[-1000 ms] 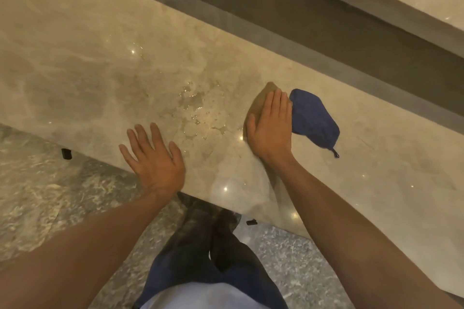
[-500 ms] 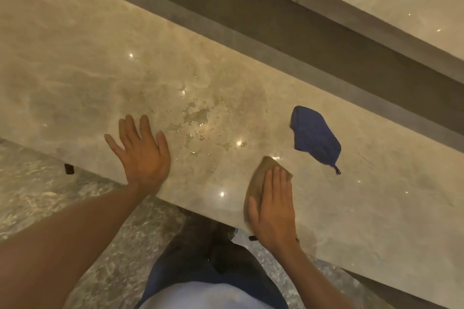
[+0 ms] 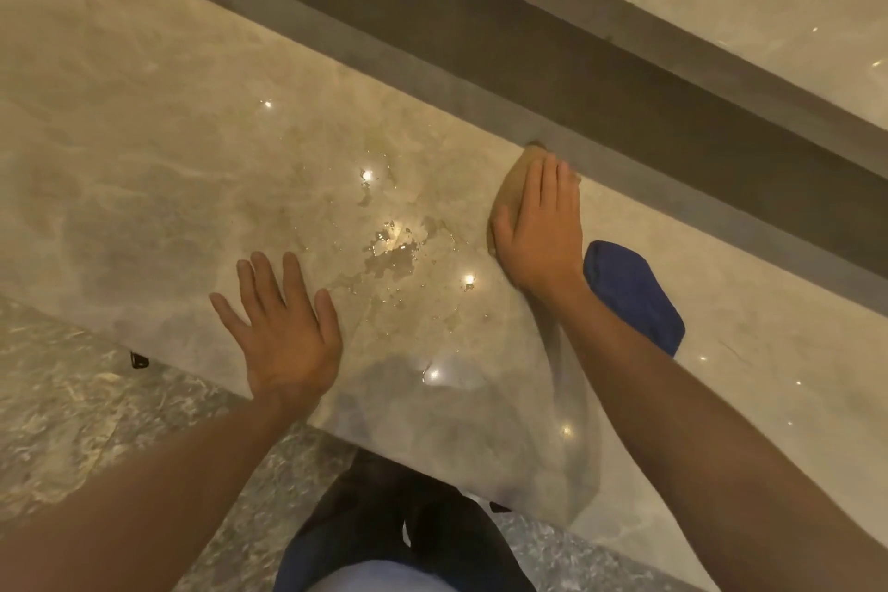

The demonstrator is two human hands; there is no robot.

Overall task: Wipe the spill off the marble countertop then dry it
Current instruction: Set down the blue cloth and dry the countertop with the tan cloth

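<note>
Right hand flat on tan cloth, left hand open bracing the surface; press evenly, sweep through the spill.

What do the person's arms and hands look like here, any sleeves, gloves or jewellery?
Both forearms are bare up to the frame edge: no sleeves in view. The left hand and right hand wear no gloves, and no rings, watch or wristband show on the visible backs and wrists. No markings can be made out. Below the arms, dark trousers and a light shirt hem show.
</note>
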